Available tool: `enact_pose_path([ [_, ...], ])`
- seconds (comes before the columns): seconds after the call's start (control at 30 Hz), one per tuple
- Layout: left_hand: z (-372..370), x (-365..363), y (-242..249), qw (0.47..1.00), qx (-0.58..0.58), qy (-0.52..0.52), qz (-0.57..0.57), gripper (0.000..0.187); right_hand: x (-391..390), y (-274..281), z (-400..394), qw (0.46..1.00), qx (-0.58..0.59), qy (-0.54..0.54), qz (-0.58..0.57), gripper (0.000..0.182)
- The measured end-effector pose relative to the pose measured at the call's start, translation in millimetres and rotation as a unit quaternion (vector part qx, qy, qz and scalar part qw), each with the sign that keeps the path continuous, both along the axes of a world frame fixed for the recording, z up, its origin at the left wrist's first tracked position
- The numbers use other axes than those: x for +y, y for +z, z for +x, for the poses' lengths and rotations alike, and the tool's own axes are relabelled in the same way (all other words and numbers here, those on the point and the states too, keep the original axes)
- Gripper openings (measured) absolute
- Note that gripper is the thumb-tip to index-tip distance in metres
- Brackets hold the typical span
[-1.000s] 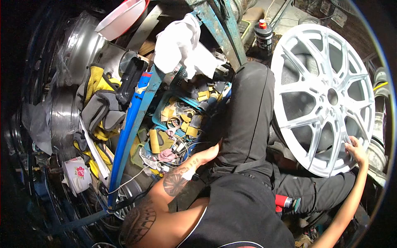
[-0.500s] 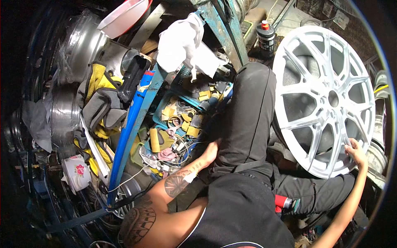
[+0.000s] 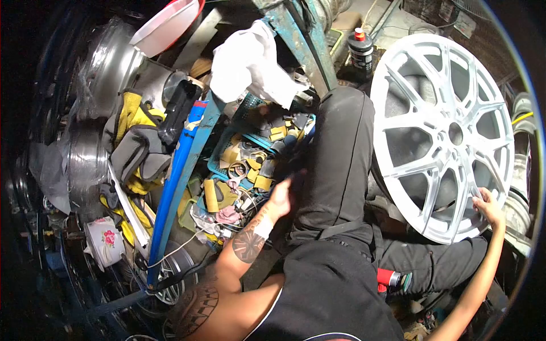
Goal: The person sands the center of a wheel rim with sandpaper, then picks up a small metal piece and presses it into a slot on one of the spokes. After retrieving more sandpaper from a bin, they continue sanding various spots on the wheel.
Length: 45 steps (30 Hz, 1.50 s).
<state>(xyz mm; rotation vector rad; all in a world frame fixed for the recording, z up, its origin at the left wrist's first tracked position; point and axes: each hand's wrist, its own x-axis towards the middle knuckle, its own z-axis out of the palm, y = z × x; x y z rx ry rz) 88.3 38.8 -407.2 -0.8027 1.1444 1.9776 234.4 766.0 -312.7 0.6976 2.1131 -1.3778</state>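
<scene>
A large silver-white wheel rim (image 3: 449,165) stands tilted beside my right knee, its spoked face turned up toward me. My right hand (image 3: 488,208) is at the rim's lower right, with fingers curled round a spoke near the outer edge. Beside my thigh is my left hand (image 3: 280,199), near the baskets of sanding pieces; its fingers are dark and smeared, so what they hold, if anything, cannot be made out.
Teal baskets (image 3: 213,162) hold several yellow pieces. A blue metal post (image 3: 181,165) slants upward at left, with a white cloth (image 3: 242,62) near its top. Gloves (image 3: 139,150) lie left of it. A black bottle (image 3: 361,54) stands behind my knee.
My left hand has moved slightly up and to the left, away from my lap. My right hand keeps its place on the wheel rim. The view has shifted a little.
</scene>
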Motion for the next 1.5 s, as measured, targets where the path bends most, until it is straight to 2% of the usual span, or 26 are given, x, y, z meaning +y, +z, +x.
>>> enact_pose_path([
  [0.07, -22.5, 0.0, 8.8, 0.989, 0.117, 0.086, -0.012, 0.042, -7.2, 5.5, -0.9, 1.000, 0.007, -0.009, -0.006, 0.035],
  [0.1, -31.5, 4.6, 25.0, 0.978, 0.179, 0.095, -0.055, 0.038, -5.4, 3.1, -2.3, 1.000, 0.010, -0.012, -0.022, 0.035],
  [0.2, -44.0, 13.0, 63.0, 0.961, 0.257, 0.075, -0.073, 0.031, -6.2, 3.7, -2.5, 0.999, 0.005, -0.026, -0.023, 0.034],
  [0.3, -45.1, 32.1, 100.9, 0.935, 0.332, 0.016, -0.126, 0.032, -8.8, 6.7, -3.3, 1.000, 0.009, -0.010, -0.020, 0.034],
  [0.47, -28.9, 53.4, 129.7, 0.947, 0.313, 0.022, -0.067, 0.036, -8.5, 4.1, -2.1, 1.000, 0.010, -0.016, -0.024, 0.034],
  [0.6, -17.1, 65.2, 134.4, 0.946, 0.307, 0.014, -0.100, 0.033, -9.0, 8.6, -2.9, 0.999, 0.002, -0.027, -0.028, 0.036],
  [0.7, -17.0, 57.9, 106.6, 0.975, 0.210, 0.040, -0.058, 0.032, -10.4, 8.5, -1.4, 0.999, 0.008, -0.037, -0.024, 0.036],
  [0.77, -9.9, 36.0, 60.7, 0.993, 0.077, 0.084, -0.005, 0.013, -5.1, 5.6, -0.6, 1.000, 0.006, -0.013, 0.002, 0.037],
  [0.83, 2.6, 22.6, 26.7, 0.986, 0.014, 0.095, -0.133, 0.017, -6.7, 9.6, -3.3, 1.000, -0.007, -0.010, -0.003, 0.037],
  [0.9, 25.0, -8.3, -38.9, 0.972, -0.068, 0.160, -0.159, 0.022, -11.4, 12.8, -6.2, 1.000, -0.002, -0.006, -0.007, 0.037],
  [1.03, 26.1, -20.1, -58.2, 0.953, -0.054, 0.190, -0.229, 0.026, -8.9, 9.8, -6.0, 0.999, -0.027, 0.008, 0.026, 0.037],
  [1.07, 19.7, -38.1, -50.8, 0.951, 0.035, 0.102, -0.289, 0.028, -6.3, 8.5, -7.5, 0.998, -0.040, 0.021, 0.042, 0.037],
  [1.13, -6.3, -63.5, -34.2, 0.906, 0.120, 0.022, -0.406, 0.032, -6.0, 6.2, -6.7, 0.998, -0.047, 0.000, 0.033, 0.039],
  [1.17, -20.9, -96.9, -71.3, 0.783, 0.300, -0.028, -0.544, 0.036, -6.7, 6.6, -7.6, 0.999, -0.045, -0.005, 0.030, 0.040],
  [1.2, -39.6, -107.8, -60.8, 0.744, 0.331, -0.048, -0.578, 0.037, -6.9, 6.7, -8.7, 0.999, -0.045, -0.009, 0.025, 0.041],
  [1.23, -55.4, -99.2, -22.4, 0.712, 0.306, -0.065, -0.629, 0.036, -7.2, 7.1, -8.7, 0.999, -0.045, -0.015, 0.020, 0.041],
  [1.27, -70.2, -110.3, -19.4, 0.642, 0.288, -0.118, -0.701, 0.042, -7.7, 8.8, -7.6, 0.999, -0.046, -0.022, 0.015, 0.041],
  [1.3, -84.2, -110.1, -5.2, 0.535, 0.234, -0.227, -0.779, 0.058, -8.8, 11.3, -7.4, 0.999, -0.046, -0.023, 0.017, 0.042],
  [1.37, -101.3, -92.3, 4.4, 0.441, 0.226, -0.303, -0.814, 0.068, -13.8, 15.2, -10.5, 0.998, -0.043, -0.031, 0.019, 0.043],
  [1.4, -118.9, -78.4, 10.2, 0.509, 0.158, -0.394, -0.749, 0.075, -11.4, 14.0, -9.7, 0.998, -0.042, -0.037, 0.020, 0.045],
  [1.43, -124.9, -68.6, -5.9, 0.467, 0.233, -0.388, -0.759, 0.079, -10.2, 8.6, -6.9, 0.998, -0.030, -0.055, 0.021, 0.047],
  [1.5, -149.7, -43.0, -24.5, 0.466, 0.267, -0.465, -0.703, 0.084, -11.6, 9.0, -7.2, 0.996, -0.034, -0.070, 0.033, 0.048],
])
